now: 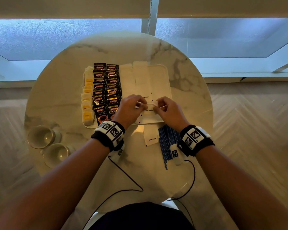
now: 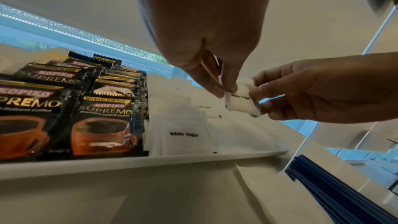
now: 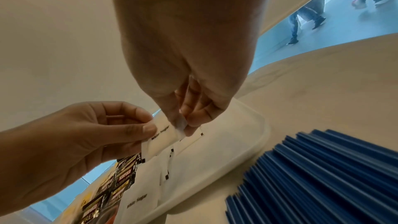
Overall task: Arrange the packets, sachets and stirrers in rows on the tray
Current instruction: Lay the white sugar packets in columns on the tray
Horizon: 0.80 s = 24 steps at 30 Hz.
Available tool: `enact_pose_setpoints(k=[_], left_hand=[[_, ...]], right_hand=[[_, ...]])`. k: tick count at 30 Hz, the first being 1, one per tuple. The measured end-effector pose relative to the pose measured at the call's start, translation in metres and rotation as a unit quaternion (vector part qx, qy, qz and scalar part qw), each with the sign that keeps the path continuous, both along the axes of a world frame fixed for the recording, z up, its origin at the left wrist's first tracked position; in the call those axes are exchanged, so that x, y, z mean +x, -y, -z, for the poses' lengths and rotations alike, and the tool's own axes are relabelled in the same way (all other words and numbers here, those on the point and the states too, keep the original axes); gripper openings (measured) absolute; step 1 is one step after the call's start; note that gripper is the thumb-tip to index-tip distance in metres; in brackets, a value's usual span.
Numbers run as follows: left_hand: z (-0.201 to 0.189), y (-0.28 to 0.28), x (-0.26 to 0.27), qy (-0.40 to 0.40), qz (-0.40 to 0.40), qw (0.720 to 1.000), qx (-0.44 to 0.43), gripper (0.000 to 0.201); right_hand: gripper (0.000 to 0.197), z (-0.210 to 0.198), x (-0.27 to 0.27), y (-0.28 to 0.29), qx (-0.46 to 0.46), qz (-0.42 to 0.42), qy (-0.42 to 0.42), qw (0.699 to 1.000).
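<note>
Both hands hover, fingers curled, over the tray's (image 1: 163, 70) near edge. The left hand (image 1: 131, 107) and right hand (image 1: 166, 110) each pinch one end of a white sugar sachet (image 2: 241, 101), grip narrow. Blue stirrers (image 1: 166, 140) lie on the desk (image 1: 60, 80) nearby.

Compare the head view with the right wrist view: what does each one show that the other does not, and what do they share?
Only the head view shows two glasses on the table, the yellow packets in a row, and a loose sugar sachet off the tray.

Only the right wrist view shows people's legs beyond the table edge.

Both show the left hand and right hand pinching one sugar sachet above the tray, the coffee packets, and the blue stirrers.
</note>
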<state>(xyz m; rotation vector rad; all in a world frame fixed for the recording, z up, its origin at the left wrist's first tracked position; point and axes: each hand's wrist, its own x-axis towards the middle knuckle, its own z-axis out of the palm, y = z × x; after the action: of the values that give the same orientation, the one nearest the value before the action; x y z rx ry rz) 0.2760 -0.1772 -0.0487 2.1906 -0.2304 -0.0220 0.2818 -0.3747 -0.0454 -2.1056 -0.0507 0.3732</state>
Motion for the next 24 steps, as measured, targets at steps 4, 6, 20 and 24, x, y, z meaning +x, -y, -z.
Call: enact_pose_setpoints(k=[4, 6, 20, 24], left_hand=[[0.011, -0.003, 0.016, -0.034, -0.01, 0.998, 0.057, 0.019], [0.015, -0.007, 0.021, -0.051, -0.01, 0.991, 0.125, 0.028], [0.028, -0.006, 0.032, -0.045, 0.018, 0.946, 0.321, 0.035], [0.024, -0.005, 0.026, -0.039, 0.021, 0.949, 0.312, 0.033]], right_hand=[[0.014, 0.02, 0.026, -0.007, -0.024, 0.024, -0.004, 0.999], [0.015, 0.027, 0.035, -0.009, -0.034, 0.027, -0.017, 0.999], [0.019, 0.044, 0.049, -0.019, -0.06, 0.062, -0.012, 0.996], [0.017, 0.036, 0.047, -0.017, -0.082, 0.045, 0.004, 0.996]])
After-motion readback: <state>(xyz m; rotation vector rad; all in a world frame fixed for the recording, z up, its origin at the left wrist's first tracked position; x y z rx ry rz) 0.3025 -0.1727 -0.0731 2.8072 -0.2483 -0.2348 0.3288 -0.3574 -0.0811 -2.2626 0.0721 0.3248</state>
